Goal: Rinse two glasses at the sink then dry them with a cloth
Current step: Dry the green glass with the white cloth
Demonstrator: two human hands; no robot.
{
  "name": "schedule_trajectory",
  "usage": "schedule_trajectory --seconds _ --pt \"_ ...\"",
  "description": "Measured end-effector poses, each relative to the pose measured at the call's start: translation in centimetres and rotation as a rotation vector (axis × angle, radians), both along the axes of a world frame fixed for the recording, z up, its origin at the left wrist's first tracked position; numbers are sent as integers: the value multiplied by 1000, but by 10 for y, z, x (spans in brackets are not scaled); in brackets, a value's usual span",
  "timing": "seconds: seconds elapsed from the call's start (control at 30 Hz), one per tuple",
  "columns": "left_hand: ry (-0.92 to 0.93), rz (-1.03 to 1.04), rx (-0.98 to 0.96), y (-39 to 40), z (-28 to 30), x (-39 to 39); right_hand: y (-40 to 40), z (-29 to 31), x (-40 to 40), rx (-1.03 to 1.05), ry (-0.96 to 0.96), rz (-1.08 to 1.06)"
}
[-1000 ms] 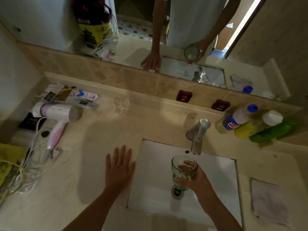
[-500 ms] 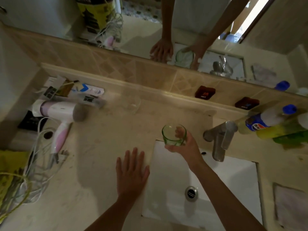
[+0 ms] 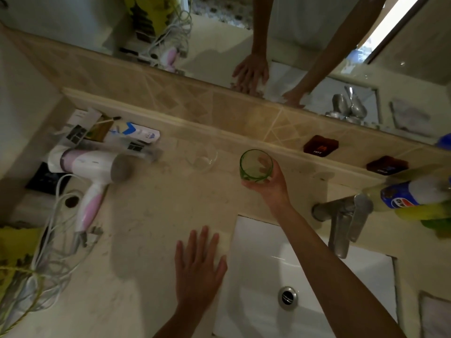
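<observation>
Green glass (image 3: pixel 256 166) has moved from over the sink (image 3: pixel 305 276) to frame centre, beside the clear glass (image 3: pixel 202 158). Right hand (image 3: pixel 267 185) grips it; left hand (image 3: pixel 197 267) lies flat, empty, lower centre.

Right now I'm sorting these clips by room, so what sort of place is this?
Most likely a bathroom vanity: a white sink with a metal tap set in a stone counter, a wall mirror behind it, and a hair dryer lying on the counter.
</observation>
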State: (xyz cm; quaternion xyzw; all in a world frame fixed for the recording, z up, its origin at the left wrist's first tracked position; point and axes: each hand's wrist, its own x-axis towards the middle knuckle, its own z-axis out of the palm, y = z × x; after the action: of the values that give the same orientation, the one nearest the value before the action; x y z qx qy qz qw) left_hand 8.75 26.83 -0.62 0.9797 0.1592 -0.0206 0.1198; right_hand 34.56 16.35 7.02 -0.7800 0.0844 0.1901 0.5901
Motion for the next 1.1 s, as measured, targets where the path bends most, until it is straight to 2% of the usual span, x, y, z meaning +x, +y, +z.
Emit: schedule_trajectory --seconds 0.2,1.1 --pt "-42 6 2 0 -1 0 6 -11 4 4 0 -32" --pt "-22 19 14 -1 2 2 11 -28 5 118 29 -109"
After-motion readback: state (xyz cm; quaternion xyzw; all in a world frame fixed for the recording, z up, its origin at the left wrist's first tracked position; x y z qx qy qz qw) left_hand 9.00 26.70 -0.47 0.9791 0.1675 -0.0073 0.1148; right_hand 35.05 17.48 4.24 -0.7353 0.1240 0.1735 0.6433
